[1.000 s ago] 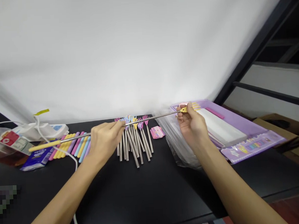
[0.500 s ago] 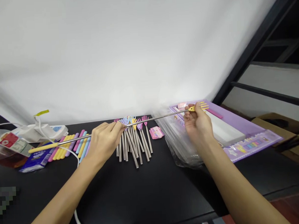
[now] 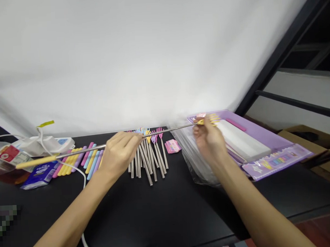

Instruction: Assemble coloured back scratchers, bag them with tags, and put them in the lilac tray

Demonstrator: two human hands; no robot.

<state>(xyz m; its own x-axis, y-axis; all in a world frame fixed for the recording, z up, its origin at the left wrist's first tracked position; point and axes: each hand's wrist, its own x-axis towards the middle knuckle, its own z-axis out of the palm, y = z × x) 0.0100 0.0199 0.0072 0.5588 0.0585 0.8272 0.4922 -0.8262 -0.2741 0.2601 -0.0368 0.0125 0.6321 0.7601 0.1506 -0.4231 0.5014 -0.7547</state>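
The left hand (image 3: pixel 121 152) grips the metal rod (image 3: pixel 81 151) of a back scratcher (image 3: pixel 173 129) held above the table (image 3: pixel 163 214); the blurred right hand (image 3: pixel 211 139) pinches its yellow head (image 3: pixel 201 122) at three o'clock. A sudden jerk towards nine could send the handle (image 3: pixel 35 162) into the drink container (image 3: pixel 8 176), likely spilling it.

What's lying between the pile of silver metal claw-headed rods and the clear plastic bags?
A small stack of pink printed cards, in the head view.
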